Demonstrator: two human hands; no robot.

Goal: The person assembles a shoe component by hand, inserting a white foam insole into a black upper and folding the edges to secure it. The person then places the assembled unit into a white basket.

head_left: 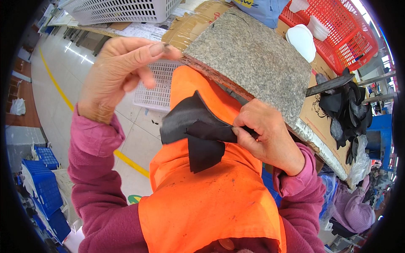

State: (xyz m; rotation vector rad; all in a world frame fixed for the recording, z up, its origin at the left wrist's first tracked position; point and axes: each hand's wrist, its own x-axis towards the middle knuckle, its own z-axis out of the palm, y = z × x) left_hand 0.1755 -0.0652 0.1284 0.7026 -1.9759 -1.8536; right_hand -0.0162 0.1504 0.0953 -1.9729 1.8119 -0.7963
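My right hand [263, 137] pinches one end of a black piece of sheet material [185, 120], perhaps leather or lined fabric. The piece hangs folded over my lap, with a loose flap [205, 152] pointing down. Raised at the left, my left hand [126, 69] has its thumb and forefinger pressed together. A small dark speck or smear shows at those fingertips, too small to name. A grey speckled stone slab [253, 59] lies on the bench just beyond both hands.
A flat metal blade or bar [330, 84] lies at the slab's right, beside a heap of black cut pieces [348, 107]. Behind stand a red basket [337, 31] with white pads [301, 41] and a white basket [122, 10]. Another white basket [154, 84] sits below the bench.
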